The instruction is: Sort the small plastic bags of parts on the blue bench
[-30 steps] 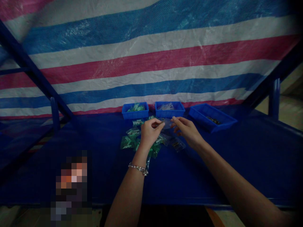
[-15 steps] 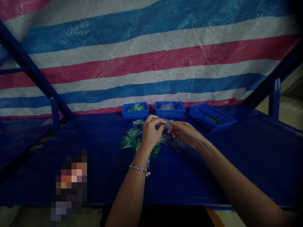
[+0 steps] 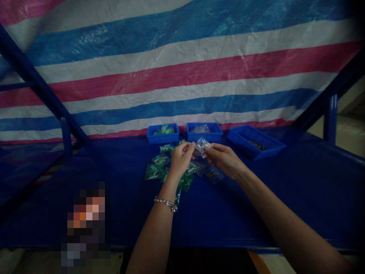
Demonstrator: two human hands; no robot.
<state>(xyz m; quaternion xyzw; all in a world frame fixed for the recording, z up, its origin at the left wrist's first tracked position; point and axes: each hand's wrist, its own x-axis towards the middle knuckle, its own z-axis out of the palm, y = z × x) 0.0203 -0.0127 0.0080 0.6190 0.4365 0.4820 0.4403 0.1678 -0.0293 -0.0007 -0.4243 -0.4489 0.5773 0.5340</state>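
My left hand and my right hand hold a small clear plastic bag between their fingertips, above the table. Under and left of my hands lies a loose spread of small plastic bags with green contents. A few clearer bags with dark contents lie just below my right hand. My left wrist wears a beaded bracelet.
Several blue plastic trays stand at the table's back: one holds green bags, one clear bags, and one dark items. A blue table bears them, backed by a striped tarpaulin and blue posts.
The clear bag now shows plainly between my fingertips, raised and turned. My hands have drawn slightly apart around it.
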